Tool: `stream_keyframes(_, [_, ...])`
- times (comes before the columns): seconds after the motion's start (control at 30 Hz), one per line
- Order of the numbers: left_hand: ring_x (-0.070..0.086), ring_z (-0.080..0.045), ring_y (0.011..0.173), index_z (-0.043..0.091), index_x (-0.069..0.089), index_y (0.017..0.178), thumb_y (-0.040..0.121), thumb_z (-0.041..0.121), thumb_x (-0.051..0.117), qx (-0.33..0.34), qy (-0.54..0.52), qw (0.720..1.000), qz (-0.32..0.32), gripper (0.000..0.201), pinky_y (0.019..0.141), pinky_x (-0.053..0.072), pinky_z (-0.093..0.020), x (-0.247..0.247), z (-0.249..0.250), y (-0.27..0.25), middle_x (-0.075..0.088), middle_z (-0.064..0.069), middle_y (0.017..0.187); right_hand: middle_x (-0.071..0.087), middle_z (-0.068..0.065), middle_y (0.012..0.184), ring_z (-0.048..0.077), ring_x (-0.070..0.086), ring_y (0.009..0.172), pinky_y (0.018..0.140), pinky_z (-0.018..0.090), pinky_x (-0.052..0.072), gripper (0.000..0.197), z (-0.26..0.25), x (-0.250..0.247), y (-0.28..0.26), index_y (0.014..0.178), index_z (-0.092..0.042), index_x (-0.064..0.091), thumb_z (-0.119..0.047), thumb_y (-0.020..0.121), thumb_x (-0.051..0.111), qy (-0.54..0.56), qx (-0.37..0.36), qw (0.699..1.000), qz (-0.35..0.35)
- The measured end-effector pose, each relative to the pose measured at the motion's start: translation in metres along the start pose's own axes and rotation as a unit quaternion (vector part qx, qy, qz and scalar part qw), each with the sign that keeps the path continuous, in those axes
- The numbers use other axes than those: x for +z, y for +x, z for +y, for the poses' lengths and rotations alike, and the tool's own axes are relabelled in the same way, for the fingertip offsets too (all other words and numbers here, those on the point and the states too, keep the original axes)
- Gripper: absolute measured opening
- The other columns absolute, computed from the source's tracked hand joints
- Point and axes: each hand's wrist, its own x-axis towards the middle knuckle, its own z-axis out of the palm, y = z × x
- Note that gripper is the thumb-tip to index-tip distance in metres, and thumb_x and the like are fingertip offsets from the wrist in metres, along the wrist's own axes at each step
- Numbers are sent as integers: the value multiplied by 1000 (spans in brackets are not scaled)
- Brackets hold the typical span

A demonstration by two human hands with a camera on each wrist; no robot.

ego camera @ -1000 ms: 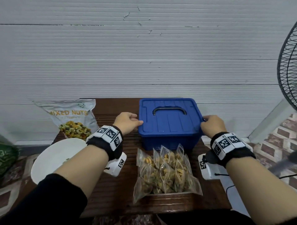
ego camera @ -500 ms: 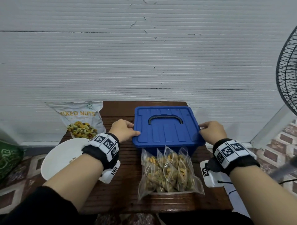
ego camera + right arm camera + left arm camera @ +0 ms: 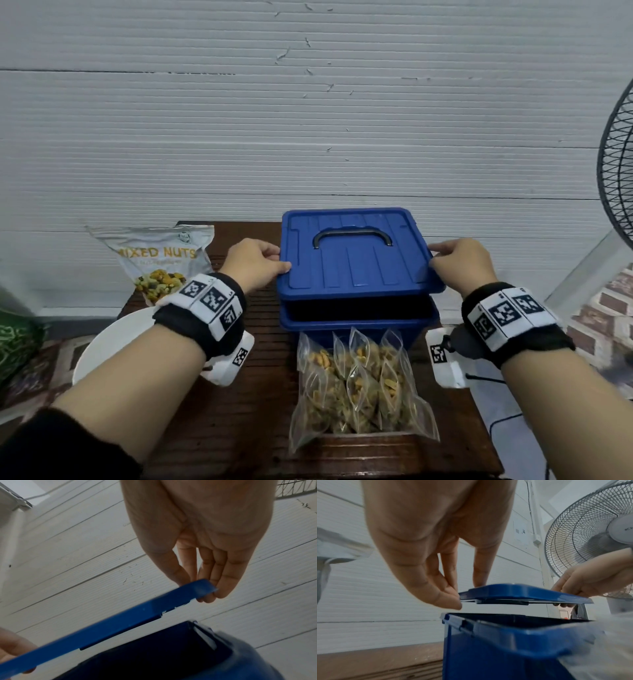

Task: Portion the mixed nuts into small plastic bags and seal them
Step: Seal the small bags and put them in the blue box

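The blue lid (image 3: 356, 255), which sat shut on the blue box (image 3: 356, 323) a second ago, now hangs clear above it, with a dark gap showing between them. Our left hand (image 3: 253, 265) pinches the lid's left edge, thumb on top and fingers (image 3: 447, 596) curled beneath; our right hand (image 3: 457, 263) pinches the right edge the same way. Both wrists are raised and level, forearms reaching far across the wooden table (image 3: 260, 404). The filled small bags of nuts (image 3: 356, 387) stand in a clear pouch just near of the box. The mixed nuts bag (image 3: 161, 260) leans at far left, a white bowl (image 3: 109, 346) near it.
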Motion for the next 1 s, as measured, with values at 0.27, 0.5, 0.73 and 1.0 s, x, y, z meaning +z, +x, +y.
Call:
stream_keyframes(0.27, [59,-16,99,5,52,132,83,11,73,20,-144,989,-38,53,82,46,-24,-28,52,74,60,3,101,66,17,106,28,60,97,94,39,50,38,-44,-26,85,119,-3,64,4,81,65,82,-10,997,-4])
stream_keyframes(0.5, [59,-14,103,12,55,132,94,12,59,-6,-226,971,-75,38,77,51,-22,-21,52,151,63,-2,117,62,3,80,21,59,93,82,34,46,41,-47,-20,165,123,-8,59,3,84,65,110,4,987,-121])
stream_keyframes(0.73, [64,-16,76,9,58,120,88,-1,63,-26,-149,984,-98,33,64,55,-19,5,22,205,68,-11,95,66,3,89,19,62,93,73,28,47,44,-25,20,215,123,-15,61,-3,81,71,29,22,981,-189])
stream_keyframes(1.0, [57,-14,72,13,57,115,90,-2,60,-104,-101,978,-152,29,54,48,-21,38,-23,231,63,-4,77,68,3,103,18,63,100,75,25,49,50,-2,57,230,128,-14,60,-11,80,74,-67,46,961,-264])
